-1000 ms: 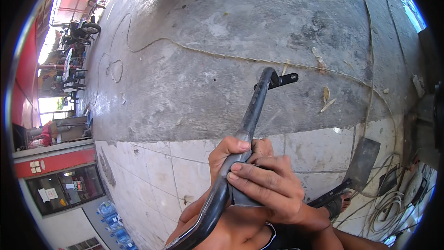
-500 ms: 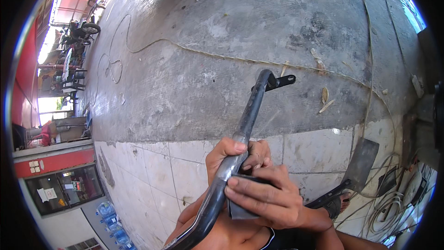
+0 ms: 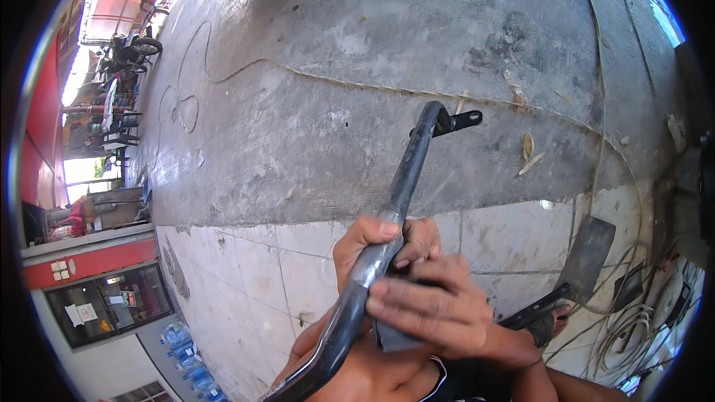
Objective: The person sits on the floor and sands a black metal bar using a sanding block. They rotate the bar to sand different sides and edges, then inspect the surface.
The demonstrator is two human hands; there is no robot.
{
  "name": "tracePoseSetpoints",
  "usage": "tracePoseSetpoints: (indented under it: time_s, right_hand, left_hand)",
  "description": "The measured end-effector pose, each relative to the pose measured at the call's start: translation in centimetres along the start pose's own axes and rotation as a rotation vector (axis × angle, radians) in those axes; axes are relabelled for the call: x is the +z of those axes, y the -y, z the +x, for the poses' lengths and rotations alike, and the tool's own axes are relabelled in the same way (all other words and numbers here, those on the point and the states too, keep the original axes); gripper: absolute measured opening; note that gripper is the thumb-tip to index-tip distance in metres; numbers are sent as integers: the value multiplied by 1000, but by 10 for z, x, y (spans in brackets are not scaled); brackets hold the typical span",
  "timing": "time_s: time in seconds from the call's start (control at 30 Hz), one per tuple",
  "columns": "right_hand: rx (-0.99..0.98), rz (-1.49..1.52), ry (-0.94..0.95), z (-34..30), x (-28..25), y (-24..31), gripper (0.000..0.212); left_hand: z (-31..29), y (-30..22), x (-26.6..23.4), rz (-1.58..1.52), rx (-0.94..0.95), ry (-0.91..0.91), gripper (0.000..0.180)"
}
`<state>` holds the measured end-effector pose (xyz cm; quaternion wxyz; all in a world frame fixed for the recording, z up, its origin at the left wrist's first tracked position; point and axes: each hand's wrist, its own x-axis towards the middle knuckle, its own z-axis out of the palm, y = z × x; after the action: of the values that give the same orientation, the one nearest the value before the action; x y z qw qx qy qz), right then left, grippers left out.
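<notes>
A bent black metal tube (image 3: 411,171) runs slantwise from the lower edge up toward the middle, with a flat black bracket with a hole (image 3: 459,122) at its far end. Bare, silvery metal shows along its middle stretch. My left hand (image 3: 361,242) is wrapped round the tube there, thumb on top and fingertips showing on the other side. Just below, my right hand (image 3: 443,313) holds a folded dark grey sheet of sandpaper (image 3: 395,337) against the tube's right side. Its fingers are partly smeared by motion and hide much of the sheet.
A long thin cord (image 3: 335,82) snakes over the rough concrete floor (image 3: 298,149). Pale tiles (image 3: 249,264) lie nearer. At right are a dark flat sheet (image 3: 588,253) and coiled hoses (image 3: 625,335). Blue water bottles (image 3: 190,365) and a motorcycle (image 3: 138,50) stand at left.
My right hand with the sandpaper has shifted a little down and to the right along the tube. The tube and my left hand sit slightly farther right in view, grip unchanged.
</notes>
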<state>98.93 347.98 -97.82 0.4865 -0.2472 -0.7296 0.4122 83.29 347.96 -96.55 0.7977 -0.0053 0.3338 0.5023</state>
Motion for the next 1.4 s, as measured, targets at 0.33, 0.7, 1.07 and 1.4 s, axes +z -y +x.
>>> tracePoseSetpoints:
  time_s: [0.33, 0.7, 1.07, 1.4]
  right_hand:
    - [-35, 36, 16, 0, 2, 2, 55]
    - [-3, 57, -23, 5, 1, -15, 65]
    - [-82, 97, -36, 5, 4, -18, 69]
    - [-96, -9, -6, 12, 0, -17, 66]
  left_hand:
    - [6, 2, -18, 109, 51, 56, 43]
    - [0, -3, -1, -90, -36, -12, 40]
    - [2, -1, 10, -133, -41, -142, 39]
    - [3, 3, -2, -99, -5, -22, 39]
